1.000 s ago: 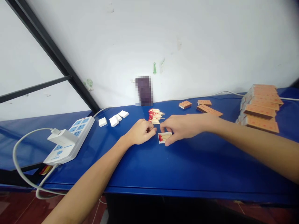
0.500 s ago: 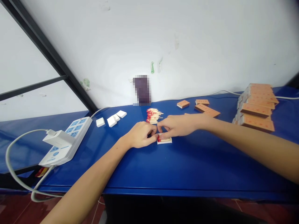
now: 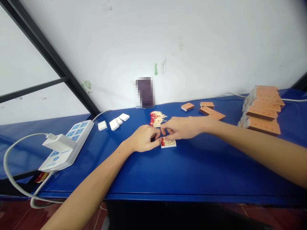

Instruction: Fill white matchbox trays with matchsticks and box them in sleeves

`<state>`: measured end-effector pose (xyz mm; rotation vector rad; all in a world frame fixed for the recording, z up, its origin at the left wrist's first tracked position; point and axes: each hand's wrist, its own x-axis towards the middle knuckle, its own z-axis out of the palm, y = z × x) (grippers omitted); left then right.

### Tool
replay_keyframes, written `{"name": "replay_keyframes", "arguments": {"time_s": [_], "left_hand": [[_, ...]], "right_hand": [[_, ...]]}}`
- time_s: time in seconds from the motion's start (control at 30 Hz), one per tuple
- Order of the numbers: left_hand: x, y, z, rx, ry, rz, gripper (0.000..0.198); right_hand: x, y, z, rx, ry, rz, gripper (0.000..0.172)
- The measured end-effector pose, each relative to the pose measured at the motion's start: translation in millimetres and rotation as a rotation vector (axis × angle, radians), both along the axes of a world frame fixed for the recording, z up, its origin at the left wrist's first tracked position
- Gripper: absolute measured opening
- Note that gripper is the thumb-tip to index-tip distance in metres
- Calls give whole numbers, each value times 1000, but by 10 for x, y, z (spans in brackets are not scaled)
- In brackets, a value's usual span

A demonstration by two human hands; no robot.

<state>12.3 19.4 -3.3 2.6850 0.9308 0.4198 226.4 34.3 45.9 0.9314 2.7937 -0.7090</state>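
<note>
A small white matchbox tray (image 3: pixel 168 146) lies on the blue table, with red-headed matches (image 3: pixel 169 142) inside, heads to the left. My left hand (image 3: pixel 144 139) is closed at the tray's left end, its thumb against the corner. Over the tray's far edge is my right hand (image 3: pixel 183 128), fingers curled and thumb at the matches; its fingertips partly hide the tray. Just behind both hands rests a loose pile of matches (image 3: pixel 157 118), red heads also to the left.
Several white trays (image 3: pixel 114 124) lie on the left beside a power strip (image 3: pixel 69 145) with a white plug. Orange matchboxes (image 3: pixel 187 106) sit at the back right, and stacked matchboxes (image 3: pixel 262 124) stand at far right. A blurred dark object (image 3: pixel 146 92) leans on the wall.
My right thumb has lifted back slightly from the matches, so more of them show in the tray. My left hand stays at the tray's left end.
</note>
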Motion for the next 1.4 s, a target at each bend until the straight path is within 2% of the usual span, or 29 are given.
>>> {"name": "replay_keyframes", "arguments": {"time_s": [0.1, 0.23, 0.37, 0.47, 0.67, 0.87, 1.27, 1.4], "left_hand": [[-3, 5, -1, -1, -3, -1, 21], [-9, 6, 1, -4, 11, 0, 22], [-7, 4, 1, 0, 13, 1, 22], [-4, 8, -4, 2, 8, 1, 22], [-5, 20, -20, 12, 10, -43, 25], [5, 17, -16, 18, 19, -55, 25], [6, 19, -11, -6, 14, -60, 23], [8, 8, -7, -14, 20, -38, 21]], "right_hand": [[16, 11, 8, -29, -12, 3, 24], [44, 29, 35, -152, -34, -14, 23], [54, 47, 41, -229, -32, -38, 31], [41, 57, 6, -174, -22, -22, 36], [17, 53, -42, -72, -14, 7, 27], [42, 53, -5, -161, -2, 0, 19], [71, 96, -20, -221, 1, -12, 26], [75, 100, -12, -245, 3, -12, 20]]}}
